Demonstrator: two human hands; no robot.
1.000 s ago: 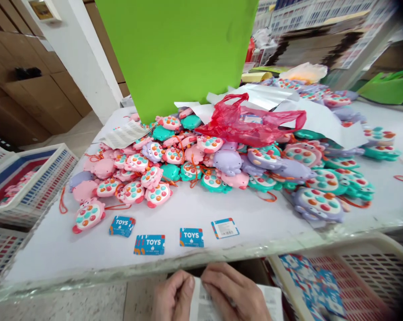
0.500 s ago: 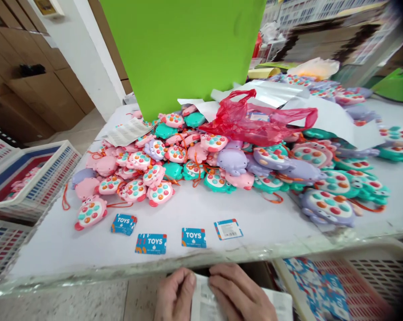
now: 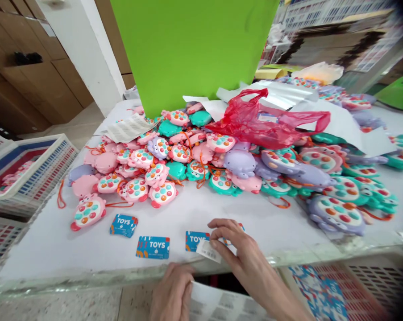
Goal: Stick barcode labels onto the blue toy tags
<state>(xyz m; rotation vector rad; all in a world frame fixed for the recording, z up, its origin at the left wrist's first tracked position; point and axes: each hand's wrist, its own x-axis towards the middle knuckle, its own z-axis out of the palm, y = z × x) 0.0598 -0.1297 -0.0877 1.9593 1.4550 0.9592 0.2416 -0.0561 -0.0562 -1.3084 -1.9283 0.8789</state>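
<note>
My right hand [image 3: 243, 249] pinches a small white printed sticker [image 3: 208, 251] between thumb and fingers. The sticker hangs over the lower right of a blue TOYS card [image 3: 192, 240] near the table's front edge; whether they touch I cannot tell. Behind that hand, another card [image 3: 242, 226] is mostly hidden. My left hand [image 3: 174, 292] grips a white sticker sheet [image 3: 230, 305] by its left side, below the table edge. Two more TOYS cards lie to the left, a tilted one [image 3: 123, 225] and a straighter one [image 3: 153, 248].
Pink, green and purple animal-shaped toys [image 3: 163, 194] with coloured buttons and orange cords are heaped across the table [image 3: 70, 254]. A red plastic bag [image 3: 264, 120] lies on them before a green panel [image 3: 194, 53]. Baskets stand left [image 3: 47, 178] and lower right [image 3: 365, 285], the latter holding cards.
My right hand has left the sheet and moved up over the table with a sticker in its fingers. My left hand stays on the sheet. The view has shifted slightly.
</note>
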